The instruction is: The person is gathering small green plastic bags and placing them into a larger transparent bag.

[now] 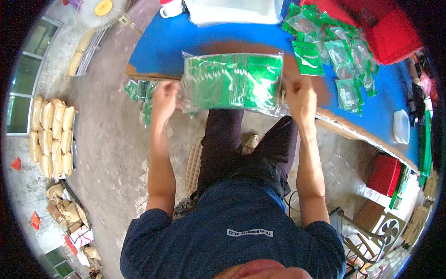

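Note:
A clear plastic bag (233, 83) filled with a row of overlapping green packets lies between my hands, over the near edge of the blue table and above my lap. My left hand (166, 98) is closed at the bag's left end, its fingertips slightly blurred. At the opposite end my right hand (302, 98) has its fingers curled and pinched on the bag's edge. Loose green-and-clear packets (346, 53) lie heaped on the table to the right, one green packet (308, 58) closest to my right hand. More small packets (147, 95) show below the table edge, beyond my left hand.
The blue table (158, 46) carries a stack of clear plastic bags (234, 11), a white-and-red cup (171, 9), a red container (395, 35) and a clear plastic tub (401, 127). A fan (100, 11) stands far left. Paper sacks (52, 135) are piled along the left wall.

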`<state>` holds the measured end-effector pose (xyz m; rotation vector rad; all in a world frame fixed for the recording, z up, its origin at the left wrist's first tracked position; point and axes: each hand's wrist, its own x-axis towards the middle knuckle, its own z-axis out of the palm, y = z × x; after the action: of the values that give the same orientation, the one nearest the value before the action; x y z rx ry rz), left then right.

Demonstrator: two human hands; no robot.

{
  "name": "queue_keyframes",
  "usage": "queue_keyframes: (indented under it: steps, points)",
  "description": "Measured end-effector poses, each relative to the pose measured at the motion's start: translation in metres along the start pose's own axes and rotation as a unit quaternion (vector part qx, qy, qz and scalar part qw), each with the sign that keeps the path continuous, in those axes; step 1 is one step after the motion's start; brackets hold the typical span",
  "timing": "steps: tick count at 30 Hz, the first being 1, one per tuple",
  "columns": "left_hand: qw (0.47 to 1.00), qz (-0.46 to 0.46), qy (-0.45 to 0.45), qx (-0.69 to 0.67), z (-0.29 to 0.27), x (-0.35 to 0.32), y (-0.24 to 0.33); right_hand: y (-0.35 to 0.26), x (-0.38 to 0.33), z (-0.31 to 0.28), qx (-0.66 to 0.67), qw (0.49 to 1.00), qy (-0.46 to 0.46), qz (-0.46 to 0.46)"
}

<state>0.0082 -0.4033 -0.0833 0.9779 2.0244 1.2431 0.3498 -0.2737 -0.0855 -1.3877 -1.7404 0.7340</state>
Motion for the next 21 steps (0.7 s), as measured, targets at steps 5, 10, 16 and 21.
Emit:
queue_keyframes:
  steps: [5, 10, 16, 21]
  points:
    - [0.985, 0.127, 0.112, 0.043, 0.047, 0.022, -0.006, -0.053, 0.008, 0.060, -0.003, 0.963, 0.175, -0.205]
    - [0.960, 0.074, 0.259, -0.079, 0.089, -0.033, -0.020, -0.033, 0.014, 0.085, 0.052, 0.973, 0.141, -0.175]
    - [0.901, 0.002, 0.126, -0.415, 0.121, -0.019, -0.075, -0.035, 0.035, 0.071, 0.079, 0.974, 0.030, -0.211]
    - [0.782, -0.142, -0.028, -0.606, 0.108, -0.022, -0.108, -0.072, 0.015, 0.076, 0.011, 0.975, -0.122, -0.185]
